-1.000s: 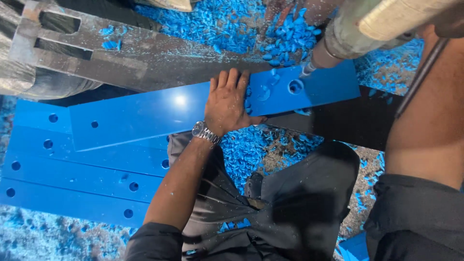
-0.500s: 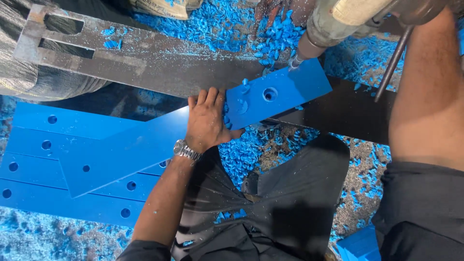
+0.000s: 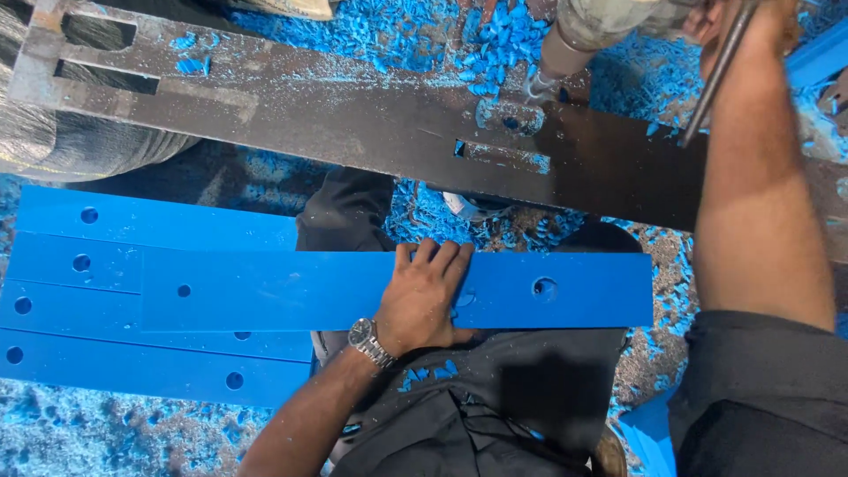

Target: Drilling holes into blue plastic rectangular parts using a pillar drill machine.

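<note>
My left hand (image 3: 428,296) lies flat on the drilled blue plastic strip (image 3: 291,290) across the frame's middle, over my lap. My right hand (image 3: 751,26), upper right, grips the drill press lever (image 3: 711,79). Next I'd judge: stacking it lower left.

Left hand (image 3: 424,296) flat on blue strip (image 3: 565,291), drill bit (image 3: 539,84) above

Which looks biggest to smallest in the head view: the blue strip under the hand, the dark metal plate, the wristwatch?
1. dark metal plate
2. blue strip, under the left hand
3. wristwatch
</note>
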